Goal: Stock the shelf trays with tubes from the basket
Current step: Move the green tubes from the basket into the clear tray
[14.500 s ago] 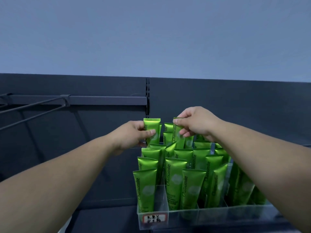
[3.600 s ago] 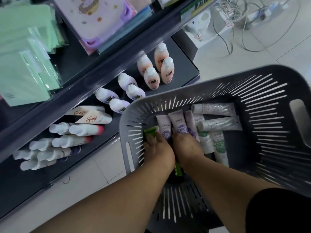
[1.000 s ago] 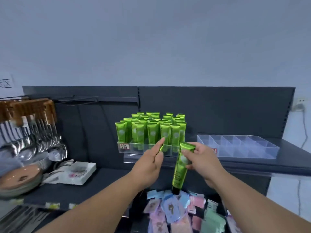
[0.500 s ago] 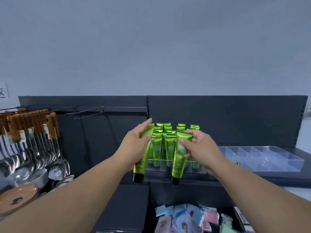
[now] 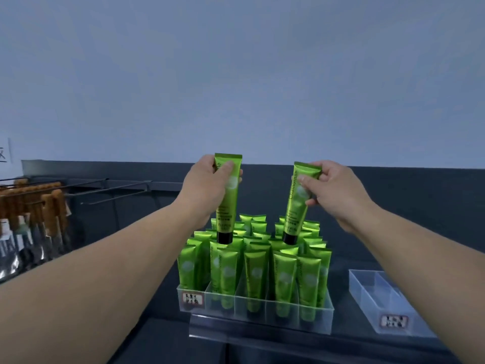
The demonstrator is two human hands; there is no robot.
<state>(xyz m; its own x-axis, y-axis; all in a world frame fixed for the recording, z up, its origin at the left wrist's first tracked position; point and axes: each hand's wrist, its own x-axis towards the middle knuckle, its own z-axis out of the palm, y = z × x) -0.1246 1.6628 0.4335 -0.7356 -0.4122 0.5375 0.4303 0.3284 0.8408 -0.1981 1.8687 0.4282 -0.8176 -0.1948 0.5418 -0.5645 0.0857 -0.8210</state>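
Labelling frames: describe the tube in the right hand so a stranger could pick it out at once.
On the dark shelf stands a clear tray packed with green tubes. Above its right half, the right hand pinches one tube by its flat top end, black cap down. Unlike the upright tube in the left hand, it leans, top to the right.

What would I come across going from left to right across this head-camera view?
Hanging wooden-handled utensils → left hand → left green tube, gripped by it → right green tube → right hand, pinching it → clear tray at the far right.
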